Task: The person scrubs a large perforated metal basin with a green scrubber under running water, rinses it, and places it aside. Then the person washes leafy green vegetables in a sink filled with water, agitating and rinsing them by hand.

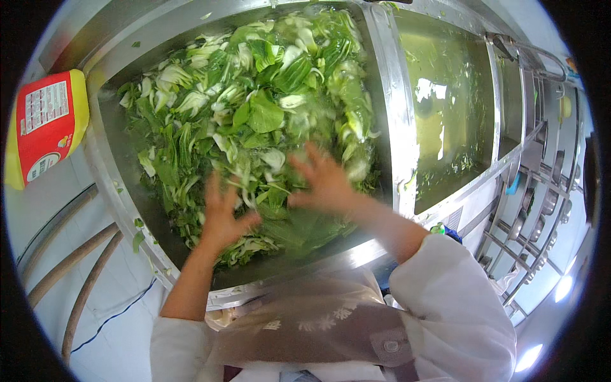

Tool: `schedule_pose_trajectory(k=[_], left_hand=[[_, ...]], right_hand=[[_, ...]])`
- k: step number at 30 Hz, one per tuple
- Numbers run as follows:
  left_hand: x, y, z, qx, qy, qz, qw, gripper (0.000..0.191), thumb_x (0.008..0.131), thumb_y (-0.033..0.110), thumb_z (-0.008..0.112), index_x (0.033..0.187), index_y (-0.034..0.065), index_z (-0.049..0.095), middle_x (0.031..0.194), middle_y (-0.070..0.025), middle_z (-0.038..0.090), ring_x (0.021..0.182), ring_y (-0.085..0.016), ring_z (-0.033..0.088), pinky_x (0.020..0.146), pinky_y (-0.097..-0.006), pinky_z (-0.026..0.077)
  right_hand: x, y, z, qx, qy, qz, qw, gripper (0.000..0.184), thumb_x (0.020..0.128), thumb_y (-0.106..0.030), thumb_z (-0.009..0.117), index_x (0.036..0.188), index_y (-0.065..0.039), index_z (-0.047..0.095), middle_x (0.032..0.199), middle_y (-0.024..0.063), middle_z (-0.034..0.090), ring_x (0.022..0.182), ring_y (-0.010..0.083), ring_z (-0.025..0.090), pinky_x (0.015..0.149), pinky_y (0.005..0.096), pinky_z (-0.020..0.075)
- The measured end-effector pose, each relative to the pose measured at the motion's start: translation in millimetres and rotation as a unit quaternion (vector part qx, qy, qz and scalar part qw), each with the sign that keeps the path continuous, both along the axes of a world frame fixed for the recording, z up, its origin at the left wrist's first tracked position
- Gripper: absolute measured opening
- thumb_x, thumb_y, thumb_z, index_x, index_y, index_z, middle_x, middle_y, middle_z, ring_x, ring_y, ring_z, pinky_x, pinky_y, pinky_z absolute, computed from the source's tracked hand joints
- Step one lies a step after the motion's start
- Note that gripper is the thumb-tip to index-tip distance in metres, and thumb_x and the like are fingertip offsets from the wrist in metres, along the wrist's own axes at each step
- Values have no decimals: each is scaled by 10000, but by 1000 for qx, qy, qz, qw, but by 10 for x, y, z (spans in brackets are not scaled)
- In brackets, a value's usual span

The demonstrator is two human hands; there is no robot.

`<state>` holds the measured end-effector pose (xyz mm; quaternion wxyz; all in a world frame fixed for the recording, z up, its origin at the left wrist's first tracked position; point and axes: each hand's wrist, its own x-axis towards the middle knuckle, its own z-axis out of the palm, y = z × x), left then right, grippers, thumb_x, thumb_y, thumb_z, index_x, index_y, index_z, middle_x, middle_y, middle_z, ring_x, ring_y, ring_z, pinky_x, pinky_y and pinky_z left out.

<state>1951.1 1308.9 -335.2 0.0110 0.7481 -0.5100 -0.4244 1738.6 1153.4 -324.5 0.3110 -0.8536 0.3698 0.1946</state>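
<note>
A heap of cut leafy greens that look like bok choy [262, 112] floats in water and fills most of the stainless steel sink basin [396, 110] before me. My left hand [222, 215] is over the near left part of the greens, fingers spread. To its right, my right hand [322, 184] reaches a little farther in, its fingers also apart and slightly blurred by motion. Both palms face down at the leaves and water; some fingertips seem to touch them. Neither hand is closed around anything. Loose leaf bits [138, 238] cling to the basin's rim.
Right of the divider, a second basin [444, 119] holds greenish water with leaf scraps. A red and yellow plastic jug [47, 126] stands at the left rim. Brown pipes or hoses [76, 262] run below it. Metal shelving [534, 205] with bowls is at the right.
</note>
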Motion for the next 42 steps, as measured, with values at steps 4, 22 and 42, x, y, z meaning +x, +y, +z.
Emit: schedule_pose_trajectory(k=[4,22,42], left_hand=[[-232,204,-39,227,-45,-348,908,892,778,538,659,1475,178,234,1526,-216,101,1378,-459,123,1092,-589,183],[2,528,-443,351,23,-299,887,728,756,455,691,1371,168,429,1361,-202,428,1253,-392,402,996,-512,376],[-923,184,-1029,118,328,23,937,511,837,253,618,1318,158,473,1524,-129,197,1397,-404,148,1080,-592,230]], right_hand=[[45,392,-54,174,5,213,961,746,826,-490,625,1455,-298,272,1518,182,181,1293,429,349,1022,525,373],[-225,396,-268,144,15,433,890,747,792,-501,650,1431,-353,294,1519,141,189,1329,451,275,1033,571,317],[-443,-166,-375,258,153,322,898,608,811,-330,634,1369,-227,415,1368,183,412,1258,282,408,992,495,345]])
